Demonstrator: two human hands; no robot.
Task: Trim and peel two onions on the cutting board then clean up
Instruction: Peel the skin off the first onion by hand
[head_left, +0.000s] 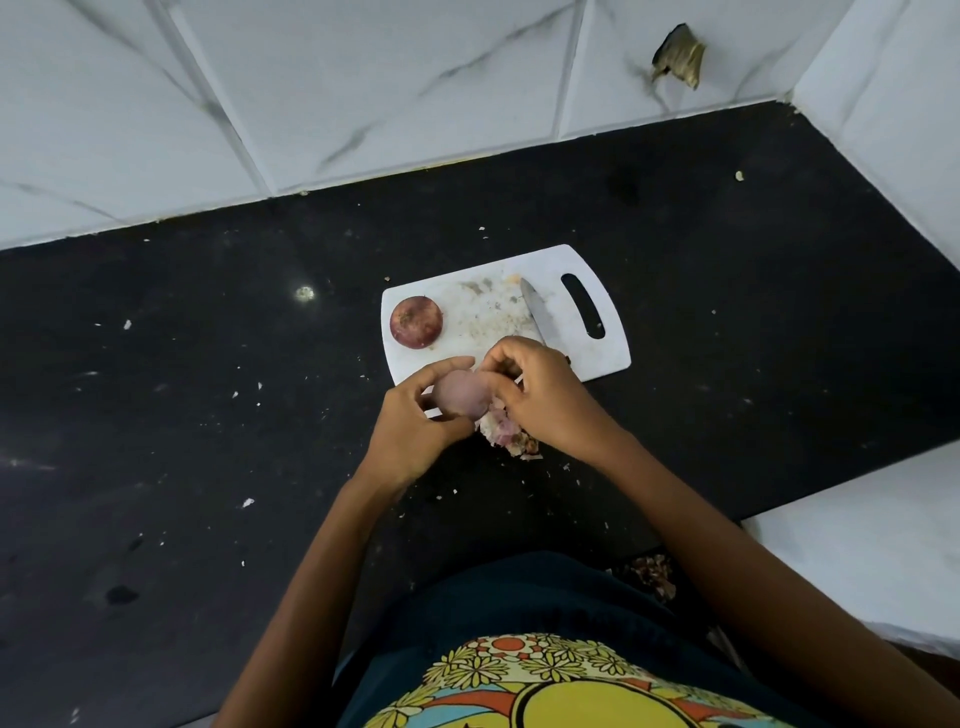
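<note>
Two onions, one cutting board, one knife and two hands are in view. The first onion (416, 321) sits at the left end of the white cutting board (613, 353); it is reddish-purple, with its dry skin on and a small pale spot on top. The second onion (461, 397) is held above the near edge of the board, between the two hands; it is pale pinkish-purple, smooth and matte. The left hand (410, 426) grasps this onion from the left, thumb and fingers curled round it. The right hand (540, 400) meets it from the right, its fingertips pinched at the onion's top edge; exactly what they pinch is hidden. Under the hands a heap of torn pale and purple skins (506, 434) lies on the black counter (208, 415). The knife (537, 317) lies on the board to the right of its middle, blade pointing away, handle hidden under the right hand. The board's handle slot is at its right end. White scraps dot the counter, and marbled white tiles (363, 93) rise behind it.
</note>
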